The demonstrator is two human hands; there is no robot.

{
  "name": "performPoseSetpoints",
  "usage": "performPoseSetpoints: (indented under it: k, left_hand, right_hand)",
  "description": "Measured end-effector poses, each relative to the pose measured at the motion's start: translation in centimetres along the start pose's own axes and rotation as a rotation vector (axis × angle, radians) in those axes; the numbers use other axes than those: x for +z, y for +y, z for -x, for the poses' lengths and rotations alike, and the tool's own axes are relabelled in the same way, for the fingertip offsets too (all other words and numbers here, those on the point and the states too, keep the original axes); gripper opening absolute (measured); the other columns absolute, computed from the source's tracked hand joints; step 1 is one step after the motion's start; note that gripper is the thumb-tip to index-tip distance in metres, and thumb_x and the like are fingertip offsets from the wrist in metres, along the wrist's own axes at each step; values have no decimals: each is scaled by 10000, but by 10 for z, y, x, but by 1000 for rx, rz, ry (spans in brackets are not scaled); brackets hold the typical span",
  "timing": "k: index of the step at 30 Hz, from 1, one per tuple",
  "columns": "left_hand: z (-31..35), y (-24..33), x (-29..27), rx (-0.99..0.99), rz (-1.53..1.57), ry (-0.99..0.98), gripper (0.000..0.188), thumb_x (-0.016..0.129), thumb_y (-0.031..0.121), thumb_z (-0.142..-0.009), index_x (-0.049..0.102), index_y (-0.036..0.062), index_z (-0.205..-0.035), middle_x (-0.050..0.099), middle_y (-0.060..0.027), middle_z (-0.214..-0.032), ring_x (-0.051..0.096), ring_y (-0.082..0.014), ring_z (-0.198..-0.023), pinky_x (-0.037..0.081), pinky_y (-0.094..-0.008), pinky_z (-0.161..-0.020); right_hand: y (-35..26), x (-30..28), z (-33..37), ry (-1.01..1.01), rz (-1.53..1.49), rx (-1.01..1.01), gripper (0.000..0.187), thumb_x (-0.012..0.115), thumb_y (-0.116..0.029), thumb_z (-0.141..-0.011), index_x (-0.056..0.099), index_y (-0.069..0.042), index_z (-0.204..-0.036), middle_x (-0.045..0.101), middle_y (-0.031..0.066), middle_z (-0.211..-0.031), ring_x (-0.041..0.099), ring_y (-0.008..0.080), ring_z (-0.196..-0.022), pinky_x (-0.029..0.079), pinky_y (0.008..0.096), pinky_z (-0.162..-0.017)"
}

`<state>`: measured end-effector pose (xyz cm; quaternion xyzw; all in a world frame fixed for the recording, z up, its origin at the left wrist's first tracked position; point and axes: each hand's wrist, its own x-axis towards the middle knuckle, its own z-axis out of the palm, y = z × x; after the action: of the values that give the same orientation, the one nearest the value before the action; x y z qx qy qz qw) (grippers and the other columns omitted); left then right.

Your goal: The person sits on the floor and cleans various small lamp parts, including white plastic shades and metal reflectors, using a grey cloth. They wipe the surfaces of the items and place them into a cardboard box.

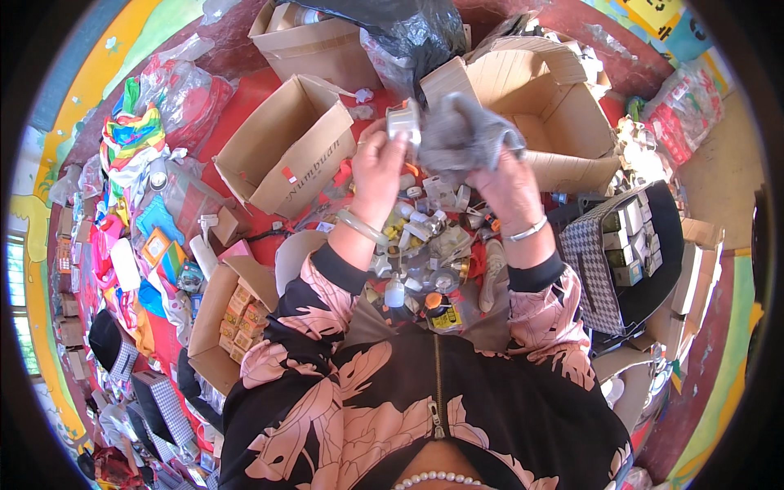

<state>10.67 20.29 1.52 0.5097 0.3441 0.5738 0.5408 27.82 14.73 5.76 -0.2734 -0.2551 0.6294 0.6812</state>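
Left grip (377, 170) — closed round blurred silvery object (403, 124), right grip (508, 192) — clutching grey cloth (464, 140)

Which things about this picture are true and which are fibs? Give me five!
1. The left hand holds a small, silvery-white object. True.
2. The right hand holds a bright yellow cloth. False: the right hand holds a crumpled grey cloth.
3. Small orange-yellow boxes sit inside an open brown cardboard box. True.
4. The black-and-white patterned bin on the right is empty. False: small white boxes are in that bin.
5. Both wrists are bare. False: each wears a bracelet.
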Motion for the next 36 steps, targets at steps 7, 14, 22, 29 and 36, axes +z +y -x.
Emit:
performPoseSetpoints:
  k: [7, 14, 22, 29, 36]
  left_hand:
    - [19, 2, 21, 796, -858, -94, 212, 707, 39, -675, 502, 20, -726, 420, -219, -1226, 501, -337, -1019, 423, -378, -859]
    - [19, 1, 27, 806, -820, -235, 180, 702, 10, -633, 527, 6, -674, 412, -212, -1233, 465, -357, -1076, 400, -404, -904]
    - [25, 6, 22, 825, -759, -405, 178, 681, -22, -604, 508, 2, -641, 433, -218, -1217, 466, -374, -1087, 400, -422, -914]
    - [17, 0, 26, 688, -714, -121, 180, 680, -23, -642, 515, 14, -704, 495, -216, -1133, 523, -358, -999, 437, -379, -852]
    - [18, -1, 19, 638, -730, -205, 195, 691, -6, -645, 502, 8, -690, 484, -224, -1145, 511, -365, -1000, 433, -390, -851]
  right_hand:
    - [40, -4, 1, 172, 165, -9, 193, 605, -178, -855, 577, -81, -1020, 602, 4, -887, 553, 92, -753, 447, 234, -633]
    - [38, -4, 0, 347, 427, -173, 178, 591, -185, -858, 594, -55, -980, 590, -12, -826, 519, 66, -688, 428, 212, -581]
    - [14, -15, -2, 220, 362, -17, 190, 565, -91, -842, 604, -38, -1020, 613, 21, -929, 573, 118, -830, 474, 258, -707]
    - [71, -13, 8, 338, 152, -107, 172, 501, -74, -857, 551, -55, -1021, 575, -3, -838, 528, 83, -716, 441, 223, -601]
    - [60, -1, 19, 318, 150, -75, 170, 516, -107, -862, 550, -64, -1023, 577, 2, -794, 529, 80, -658, 432, 227, -539]
